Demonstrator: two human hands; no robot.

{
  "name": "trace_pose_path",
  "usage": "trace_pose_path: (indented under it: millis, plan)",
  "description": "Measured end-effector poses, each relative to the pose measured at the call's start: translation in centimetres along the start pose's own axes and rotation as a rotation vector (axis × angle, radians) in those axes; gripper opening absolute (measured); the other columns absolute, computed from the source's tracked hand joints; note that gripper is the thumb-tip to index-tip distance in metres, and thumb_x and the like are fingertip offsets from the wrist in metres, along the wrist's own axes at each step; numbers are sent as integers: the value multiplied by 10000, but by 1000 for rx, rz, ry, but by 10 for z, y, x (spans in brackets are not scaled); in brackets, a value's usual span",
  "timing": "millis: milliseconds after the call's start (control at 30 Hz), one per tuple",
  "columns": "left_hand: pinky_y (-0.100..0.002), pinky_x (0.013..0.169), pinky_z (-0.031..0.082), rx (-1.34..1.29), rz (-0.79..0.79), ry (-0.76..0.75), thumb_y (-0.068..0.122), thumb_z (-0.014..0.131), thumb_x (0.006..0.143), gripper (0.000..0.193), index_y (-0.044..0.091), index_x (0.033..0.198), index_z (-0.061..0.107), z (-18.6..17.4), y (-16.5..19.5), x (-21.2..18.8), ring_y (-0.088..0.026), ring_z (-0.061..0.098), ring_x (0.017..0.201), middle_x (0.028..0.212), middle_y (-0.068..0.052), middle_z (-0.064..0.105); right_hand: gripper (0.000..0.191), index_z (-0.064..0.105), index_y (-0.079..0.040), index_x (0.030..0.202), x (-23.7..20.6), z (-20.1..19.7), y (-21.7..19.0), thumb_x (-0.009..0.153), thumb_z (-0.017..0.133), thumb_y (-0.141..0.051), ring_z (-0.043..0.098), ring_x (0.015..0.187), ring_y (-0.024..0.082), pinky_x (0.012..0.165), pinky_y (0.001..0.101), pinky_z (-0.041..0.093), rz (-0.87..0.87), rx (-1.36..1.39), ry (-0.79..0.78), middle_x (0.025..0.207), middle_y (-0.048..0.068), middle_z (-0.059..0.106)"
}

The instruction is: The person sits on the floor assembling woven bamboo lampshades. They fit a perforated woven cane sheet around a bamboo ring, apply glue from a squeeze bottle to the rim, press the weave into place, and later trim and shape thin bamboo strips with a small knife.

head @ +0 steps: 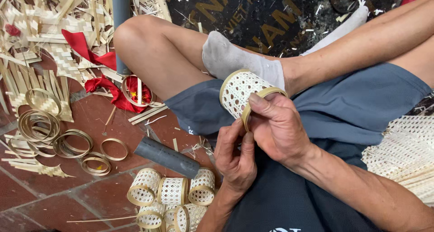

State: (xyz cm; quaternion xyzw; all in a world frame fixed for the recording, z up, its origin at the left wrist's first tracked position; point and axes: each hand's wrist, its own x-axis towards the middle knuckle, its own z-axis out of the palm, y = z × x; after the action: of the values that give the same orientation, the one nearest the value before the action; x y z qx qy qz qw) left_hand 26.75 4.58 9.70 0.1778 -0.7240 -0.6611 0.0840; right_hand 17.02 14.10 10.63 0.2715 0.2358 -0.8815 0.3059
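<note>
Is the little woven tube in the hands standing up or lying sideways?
Sideways. The woven tube is tipped, its open end facing left, held by the right hand and left hand.

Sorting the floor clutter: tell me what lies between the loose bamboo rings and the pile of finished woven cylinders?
In the head view, a dark grey pipe lies on the tiles between the rings and cylinders.

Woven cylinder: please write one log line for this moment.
right hand: grips woven cylinder | left hand: at bamboo ring | finished cylinders: floor

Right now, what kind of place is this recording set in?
Probably a home or small workshop for bamboo weaving, worked on the floor: bamboo rings and strip offcuts litter the tiles, with finished woven cylinders piled nearby.
</note>
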Motion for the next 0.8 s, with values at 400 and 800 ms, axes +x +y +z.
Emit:
trace_pose_path:
  millis: [400, 800]
  plan:
    - [-309, 794, 518, 130, 71, -48, -72, 645, 1011, 439, -5, 1436, 565, -4, 1, 2, -198, 588, 873, 1022, -106, 629, 332, 567, 58, 1303, -2, -6, 4, 1070, 562, -180, 621, 1177, 214, 1082, 405, 469, -47, 58, 53, 1250, 121, 654]
    - [-307, 802, 530, 173, 53, -26, -71, 642, 1015, 422, -3, 1427, 576, -5, 1, 4, -193, 609, 874, 1010, -100, 634, 319, 580, 75, 1299, 4, -13, 15, 1074, 553, -150, 633, 1149, 213, 1073, 386, 477, -79, 8, 41, 1228, 140, 659]
